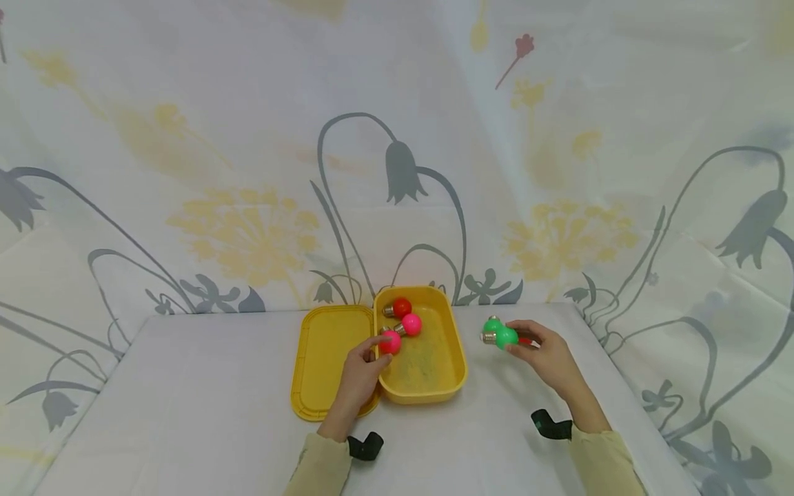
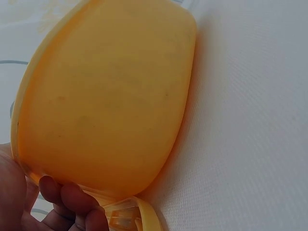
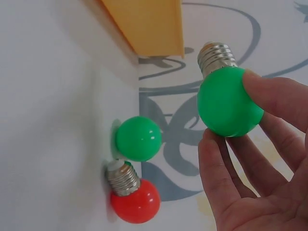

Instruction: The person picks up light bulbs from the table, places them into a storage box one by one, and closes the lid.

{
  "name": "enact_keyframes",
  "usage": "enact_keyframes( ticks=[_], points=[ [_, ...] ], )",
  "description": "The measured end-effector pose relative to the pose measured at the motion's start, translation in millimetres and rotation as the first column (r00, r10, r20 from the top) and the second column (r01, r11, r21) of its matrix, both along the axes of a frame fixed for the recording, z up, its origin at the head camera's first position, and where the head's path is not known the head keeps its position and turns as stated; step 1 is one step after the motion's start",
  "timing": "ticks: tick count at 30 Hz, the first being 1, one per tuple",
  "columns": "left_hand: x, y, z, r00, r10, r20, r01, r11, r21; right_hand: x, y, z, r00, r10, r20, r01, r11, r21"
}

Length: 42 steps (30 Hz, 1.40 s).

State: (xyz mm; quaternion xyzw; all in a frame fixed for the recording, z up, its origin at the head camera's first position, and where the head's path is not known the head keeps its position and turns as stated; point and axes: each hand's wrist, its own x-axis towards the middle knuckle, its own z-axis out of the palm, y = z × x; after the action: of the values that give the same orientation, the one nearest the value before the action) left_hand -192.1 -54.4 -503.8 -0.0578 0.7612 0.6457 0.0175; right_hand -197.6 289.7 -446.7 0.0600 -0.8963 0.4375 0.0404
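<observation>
At the left rim of the yellow box [image 1: 428,396], my left hand [image 1: 356,382] pinches a pink light bulb [image 1: 391,342] between thumb and forefinger. The left wrist view shows curled fingers beside the box wall, with that bulb hidden. Inside the box, another pink bulb [image 1: 412,324] and a red bulb [image 1: 402,307] lie close by. To the right of the box, my right hand [image 1: 552,355] holds a green bulb [image 3: 226,103] by its round glass, its metal screw base free. Behind it on the table are a second green bulb [image 3: 139,138] and a red bulb [image 3: 137,202].
A flat yellow lid [image 1: 329,324] lies against the left side of the box, partly under my left forearm. White cloth covers the table [image 1: 205,399]. A flower-printed curtain [image 1: 260,151] hangs right behind the box and along both sides.
</observation>
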Motion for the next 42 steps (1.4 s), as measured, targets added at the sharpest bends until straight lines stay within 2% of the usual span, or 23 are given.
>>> enact_keyframes(
  ticks=[8, 20, 42],
  points=[
    [-0.9, -1.3, 1.0, 1.000, 0.007, -0.006, -0.007, 1.000, -0.005, -8.4, -12.3, 6.9, 0.999, 0.049, -0.009, -0.049, 0.994, -0.093],
    [-0.3, -0.4, 1.1, 1.000, 0.009, 0.002, -0.009, 1.000, -0.010, -16.1, -32.3, 10.9, 0.992, 0.113, -0.049, -0.119, 0.983, -0.137],
    [-0.3, 1.3, -0.9, 1.000, 0.010, -0.003, -0.010, 1.000, 0.002, -31.4, -72.6, 15.2, 0.973, 0.233, 0.002, -0.230, 0.964, -0.130]
  ],
)
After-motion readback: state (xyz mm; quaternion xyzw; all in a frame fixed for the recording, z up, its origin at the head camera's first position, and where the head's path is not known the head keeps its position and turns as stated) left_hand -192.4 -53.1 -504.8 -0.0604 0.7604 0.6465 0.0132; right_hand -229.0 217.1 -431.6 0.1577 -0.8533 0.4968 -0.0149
